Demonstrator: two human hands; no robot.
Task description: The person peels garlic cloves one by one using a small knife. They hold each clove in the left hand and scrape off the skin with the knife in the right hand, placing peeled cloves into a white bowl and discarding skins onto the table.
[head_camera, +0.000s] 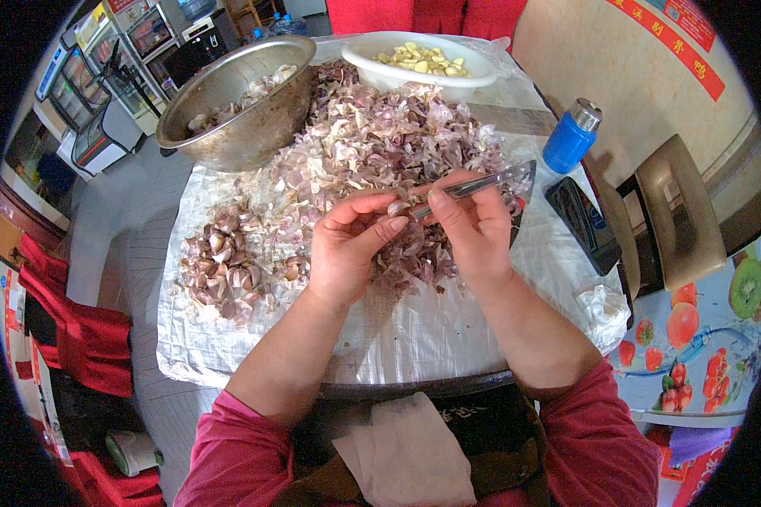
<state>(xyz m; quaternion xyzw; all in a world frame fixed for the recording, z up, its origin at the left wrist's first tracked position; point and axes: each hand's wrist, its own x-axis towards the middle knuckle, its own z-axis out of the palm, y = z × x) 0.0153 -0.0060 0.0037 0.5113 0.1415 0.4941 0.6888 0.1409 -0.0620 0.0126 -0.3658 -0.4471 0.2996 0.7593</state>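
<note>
Between the thumb and fingers of my left hand is a small garlic clove, partly in its skin. My right hand grips a slim shiny metal tool, whose exact kind I cannot tell. One end of it meets the clove and the other points up to the right. Both hands are over a large heap of papery garlic skins. Left of my left hand lies a smaller pile of unpeeled garlic cloves. Peeled cloves fill part of a white plastic basin at the far side.
A tilted metal bowl holding garlic bulbs stands far left on the plastic-sheeted table. To the right are a blue bottle, a black phone and crumpled white tissue. A chair stands beyond.
</note>
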